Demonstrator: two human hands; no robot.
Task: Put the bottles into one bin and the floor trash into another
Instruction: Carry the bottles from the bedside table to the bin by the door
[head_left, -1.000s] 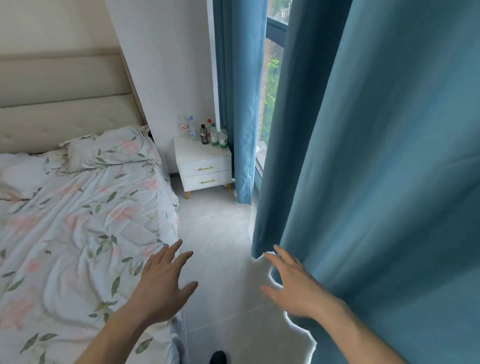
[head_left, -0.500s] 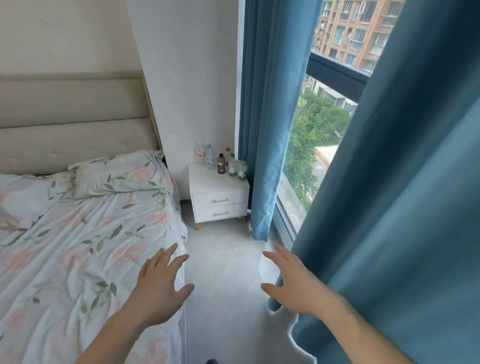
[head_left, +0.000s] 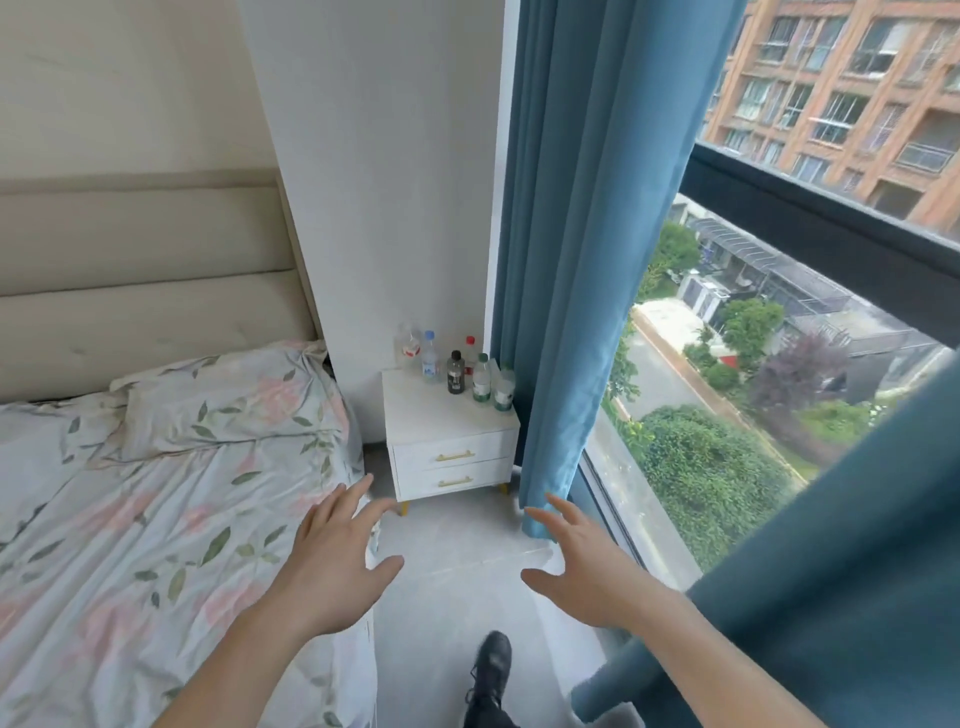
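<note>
pale tile floor (head_left: 457, 566) runs as a narrow lane between the floral bed (head_left: 156, 519) and blue curtain (head_left: 576, 260). left hand (head_left: 332, 566) and right hand (head_left: 587, 566) hover with fingers spread, holding nothing. six bottles (head_left: 456, 372) stand clustered on the white nightstand (head_left: 447, 441), well ahead. one black shoe (head_left: 491, 660) shows below.

bed (head_left: 130, 519) (floral cover) | white nightstand (head_left: 449, 447) | blue curtain (head_left: 576, 260) | window (head_left: 779, 364)
</note>
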